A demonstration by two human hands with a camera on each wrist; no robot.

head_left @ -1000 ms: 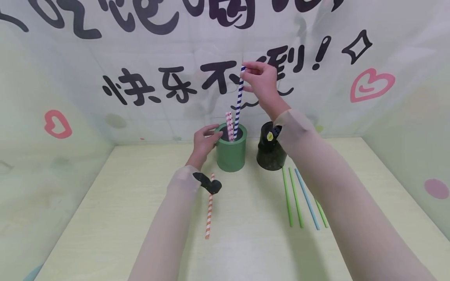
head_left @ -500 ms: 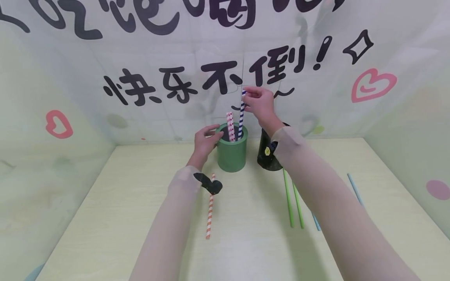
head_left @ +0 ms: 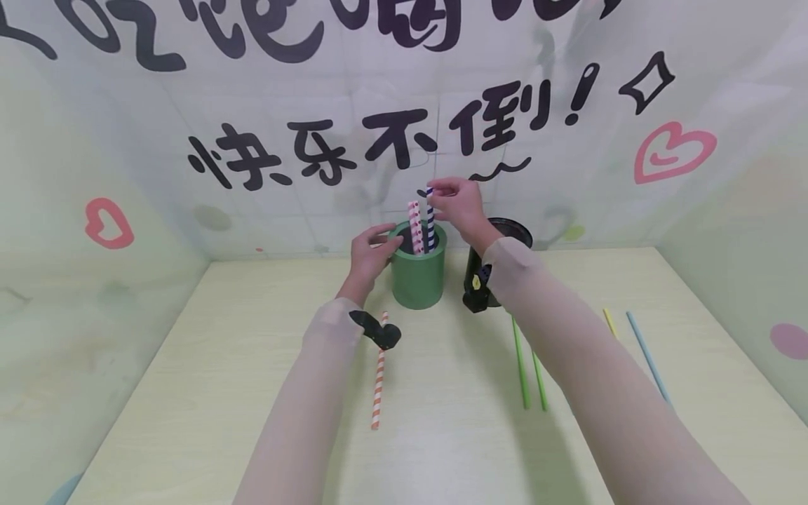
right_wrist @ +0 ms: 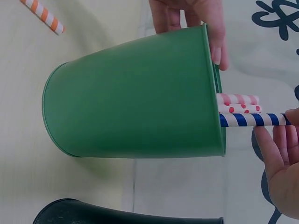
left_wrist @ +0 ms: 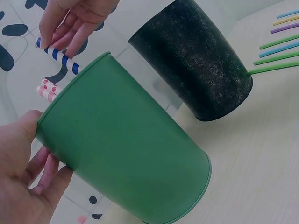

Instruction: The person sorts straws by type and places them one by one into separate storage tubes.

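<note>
**Blue-striped straw lowered almost fully into green cup**

Since the earlier frames the right hand (head_left: 459,205) has come down from well above the cup to just over its rim, and the blue-striped straw (head_left: 429,217) has sunk with it; only a short upper length now shows above the green cup (head_left: 418,277). The right forearm has also swung inward, uncovering a yellow straw (head_left: 609,322) and a light-blue straw (head_left: 649,358) lying on the bench (head_left: 189,393) to its right.

Right hand: fingertips pinch the top end of the blue-striped straw, holding it near upright, probably so that it slides straight down inside the cup. The right wrist view shows it lying alongside two pink-patterned straws (right_wrist: 238,103) already in the cup, touching the lower one.

Left hand (head_left: 371,254): fingers curled round the rim and upper wall of the green cup on its left side, apparently steadying it against tipping while the straw goes in.

Black cup (head_left: 501,242) stands just right of the green cup, behind the right wrist; the two are near but apart in the left wrist view. Two green straws (head_left: 529,365) lie on the bench under the right forearm. An orange-striped straw (head_left: 379,379) lies on the bench just beside the left wrist, on its right.
</note>
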